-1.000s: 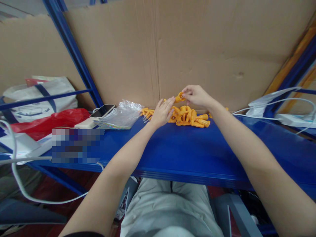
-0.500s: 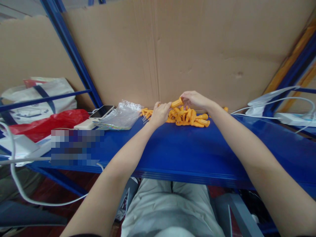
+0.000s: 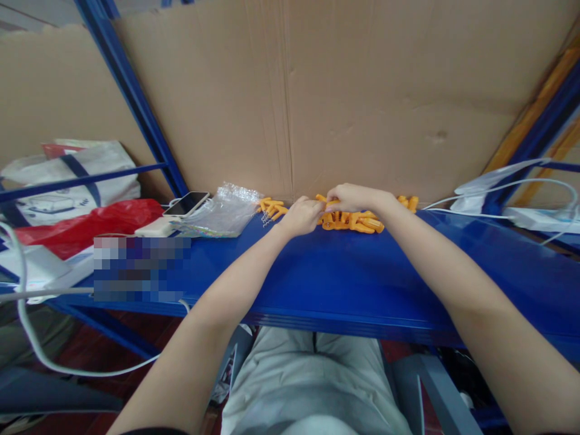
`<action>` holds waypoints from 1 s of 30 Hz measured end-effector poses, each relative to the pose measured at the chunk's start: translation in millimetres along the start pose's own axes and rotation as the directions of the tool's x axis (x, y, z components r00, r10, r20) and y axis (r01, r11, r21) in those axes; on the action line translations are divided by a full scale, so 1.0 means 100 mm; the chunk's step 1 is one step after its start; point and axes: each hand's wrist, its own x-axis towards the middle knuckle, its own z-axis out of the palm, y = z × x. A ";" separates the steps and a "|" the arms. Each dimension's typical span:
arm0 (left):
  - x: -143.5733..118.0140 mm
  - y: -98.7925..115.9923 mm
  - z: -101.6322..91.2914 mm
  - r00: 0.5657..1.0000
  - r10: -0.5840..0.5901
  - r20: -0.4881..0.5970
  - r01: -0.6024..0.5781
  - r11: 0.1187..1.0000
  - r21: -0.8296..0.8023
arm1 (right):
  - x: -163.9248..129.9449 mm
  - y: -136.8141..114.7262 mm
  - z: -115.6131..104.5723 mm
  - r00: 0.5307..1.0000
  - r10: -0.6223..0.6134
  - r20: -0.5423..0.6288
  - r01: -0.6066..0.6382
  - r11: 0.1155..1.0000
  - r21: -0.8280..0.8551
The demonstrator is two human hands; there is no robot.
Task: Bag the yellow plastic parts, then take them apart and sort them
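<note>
A heap of small orange plastic parts (image 3: 357, 221) lies at the back of the blue shelf (image 3: 344, 278), against the cardboard wall. My left hand (image 3: 302, 216) is curled at the heap's left edge, fingers closed on an orange part (image 3: 327, 200). My right hand (image 3: 352, 197) rests on top of the heap with its fingers pinching the same part from the right. A few more orange parts (image 3: 272, 208) lie left of my left hand, and some (image 3: 406, 201) lie right of my right wrist.
A clear plastic bag (image 3: 224, 212), a phone (image 3: 186, 203) and a white power bank (image 3: 156, 228) lie to the left. Further left sit a red bag (image 3: 86, 223) and a white tote (image 3: 72, 181). White cables and a power strip (image 3: 534, 217) are at the right.
Both hands dropped from above the heap down onto it and came together. The orange part my right hand held up is now low between both hands.
</note>
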 end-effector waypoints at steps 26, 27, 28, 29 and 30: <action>0.09 0.00 -0.07 0.909 -0.302 0.285 0.383 0.340 -0.859 | 0.00 0.03 0.02 0.979 -0.168 -0.119 0.141 0.968 -0.207; 0.08 -0.01 -0.08 0.908 -0.304 0.289 0.382 0.312 -0.870 | 0.00 0.03 0.02 0.972 -0.188 -0.138 0.157 0.965 -0.208; 0.07 -0.02 -0.09 0.908 -0.304 0.289 0.377 0.289 -0.880 | 0.00 0.03 0.02 0.966 -0.204 -0.155 0.170 0.963 -0.208; 0.06 -0.02 -0.09 0.909 -0.302 0.286 0.370 0.270 -0.889 | 0.00 0.02 0.02 0.961 -0.217 -0.169 0.181 0.962 -0.206; 0.06 -0.03 -0.10 0.911 -0.300 0.282 0.362 0.258 -0.896 | 0.00 0.01 0.02 0.959 -0.223 -0.177 0.186 0.961 -0.204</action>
